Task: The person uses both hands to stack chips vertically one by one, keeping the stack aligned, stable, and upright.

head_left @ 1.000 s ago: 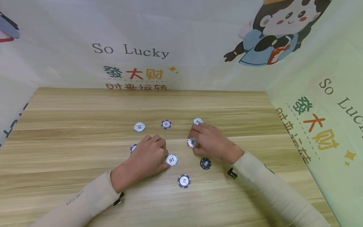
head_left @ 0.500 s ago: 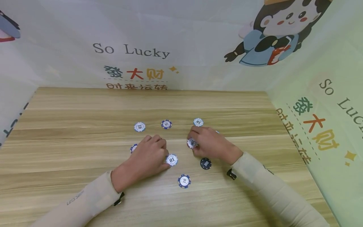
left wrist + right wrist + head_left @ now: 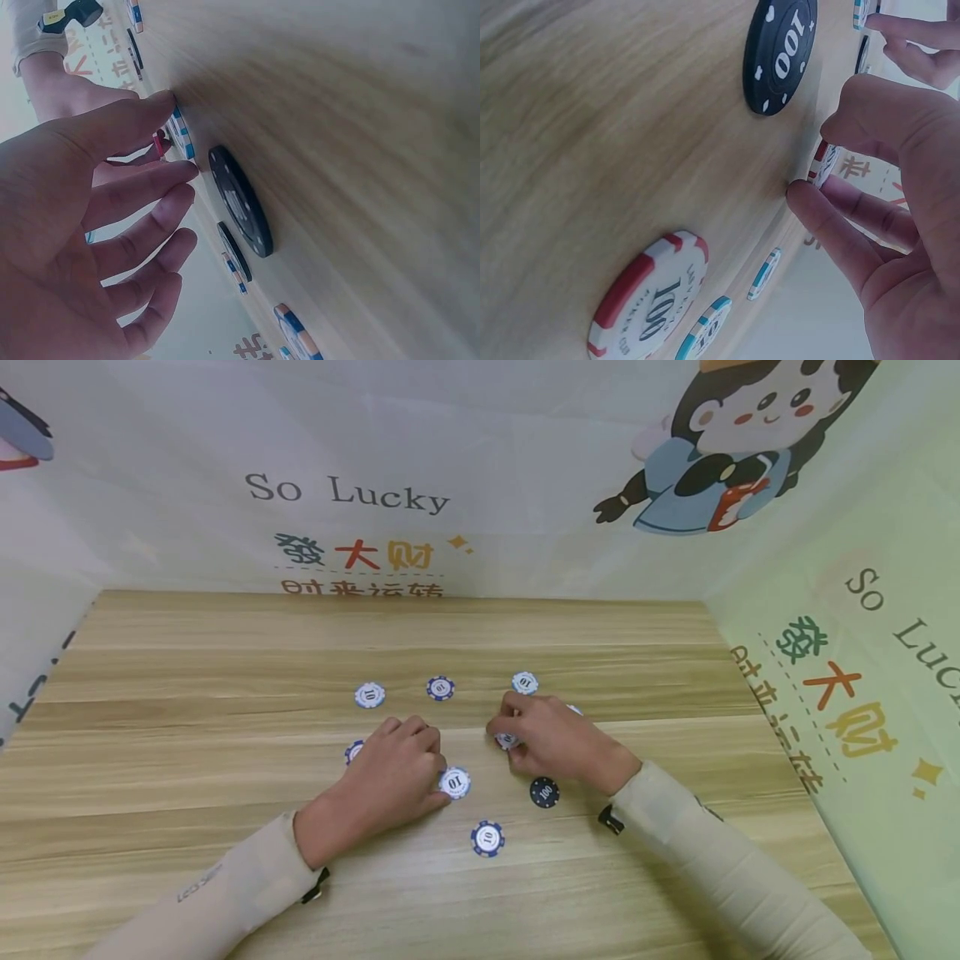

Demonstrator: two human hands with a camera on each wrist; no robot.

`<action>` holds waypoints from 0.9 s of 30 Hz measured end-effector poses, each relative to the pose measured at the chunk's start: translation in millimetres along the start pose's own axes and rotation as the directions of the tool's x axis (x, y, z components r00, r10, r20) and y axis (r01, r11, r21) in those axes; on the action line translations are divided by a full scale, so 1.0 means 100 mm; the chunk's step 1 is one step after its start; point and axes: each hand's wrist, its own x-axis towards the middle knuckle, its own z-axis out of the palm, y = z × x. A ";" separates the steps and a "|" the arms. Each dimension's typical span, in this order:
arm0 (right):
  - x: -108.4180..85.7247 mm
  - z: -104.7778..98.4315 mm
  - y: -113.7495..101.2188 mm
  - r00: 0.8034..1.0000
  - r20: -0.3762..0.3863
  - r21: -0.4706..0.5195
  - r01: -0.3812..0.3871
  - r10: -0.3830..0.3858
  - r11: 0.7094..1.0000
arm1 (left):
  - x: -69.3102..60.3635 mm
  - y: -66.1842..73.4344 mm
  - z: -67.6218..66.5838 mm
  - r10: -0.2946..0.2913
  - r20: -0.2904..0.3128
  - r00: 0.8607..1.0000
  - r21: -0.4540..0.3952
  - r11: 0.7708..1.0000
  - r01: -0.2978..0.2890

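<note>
My left hand [image 3: 382, 772] pinches a white and light-blue poker chip [image 3: 454, 783], marked 10, between thumb and forefinger, low over the table. In the left wrist view its other fingers are loosely bent, with a black poker chip [image 3: 240, 202] close by. My right hand [image 3: 558, 739] holds a red and white poker chip [image 3: 823, 166] by its edge with thumb and fingers, which partly cover it in the head view. Another black chip [image 3: 544, 792], marked 100, lies just nearer than the right hand.
A dark-blue chip [image 3: 487, 839] lies in front. Farther back are a light-blue chip [image 3: 370, 696], a dark-blue chip [image 3: 440, 688] and another light-blue chip [image 3: 525, 682]. A red 100 chip [image 3: 652, 300] lies beneath the right wrist. Printed cloth [image 3: 525, 527] walls the wooden table.
My right hand has shifted slightly towards me, uncovering the light-blue chip behind it. Its fingers have reached a little left over the red and white chip. The left hand stays still.
</note>
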 end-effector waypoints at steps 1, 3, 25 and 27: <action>0.00 0.00 0.00 1.000 0.000 -0.001 0.006 -0.006 1.000 | 0.00 0.00 0.00 0.000 0.000 1.000 -0.001 1.000 0.000; 0.00 0.00 0.00 1.000 0.004 -0.007 0.013 -0.013 1.000 | 0.00 0.00 0.00 -0.001 0.001 1.000 -0.007 1.000 0.001; 0.03 -0.01 -0.09 0.999 0.030 -0.042 0.047 -0.046 0.998 | -0.01 0.00 0.02 0.007 -0.034 0.999 0.000 1.000 -0.007; 0.04 -0.01 -0.11 0.998 0.020 -0.036 0.056 -0.055 0.998 | -0.01 0.00 0.02 0.008 -0.036 0.999 -0.002 1.000 -0.008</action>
